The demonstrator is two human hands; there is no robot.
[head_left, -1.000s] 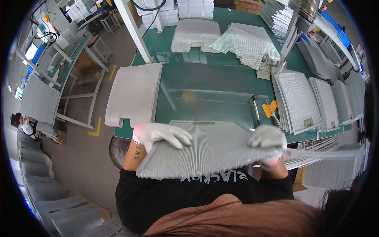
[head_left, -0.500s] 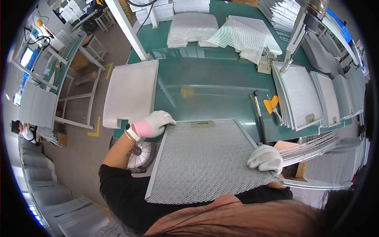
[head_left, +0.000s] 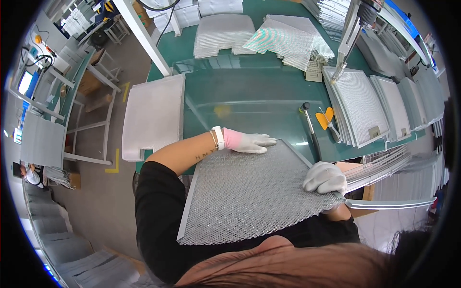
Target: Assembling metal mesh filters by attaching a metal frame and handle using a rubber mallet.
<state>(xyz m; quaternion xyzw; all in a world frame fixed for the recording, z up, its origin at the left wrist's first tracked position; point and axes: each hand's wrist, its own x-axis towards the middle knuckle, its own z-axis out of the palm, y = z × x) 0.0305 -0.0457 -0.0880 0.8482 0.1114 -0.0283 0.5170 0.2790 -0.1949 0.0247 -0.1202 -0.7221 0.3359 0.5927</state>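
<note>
A silvery mesh filter panel [head_left: 240, 197] lies tilted in front of me, its far end at the table's near edge. Metal edging runs along its left, far and right sides; the near side shows bare mesh. My left hand [head_left: 252, 142], in a white glove with a pink cuff, rests flat across the panel's far edge, fingers stretched out. At the right edge my right hand [head_left: 325, 177], gloved in white, is closed on the panel with curled fingers. From the corner below it a metal frame strip [head_left: 394, 204] sticks out to the right.
On the green table [head_left: 230, 86] lie a hammer [head_left: 310, 132] and a yellow-handled scraper [head_left: 327, 120]. Framed filters [head_left: 362, 105] lean at the right. A pale panel stack [head_left: 153, 115] sits left; mesh sheets [head_left: 223, 33] lie at the back. A metal arm [head_left: 346, 45] hangs over the right side.
My left hand has slid right along the far edge, from the far left corner almost to the far right one, and now lies flat. My right hand keeps its hold, slightly higher.
</note>
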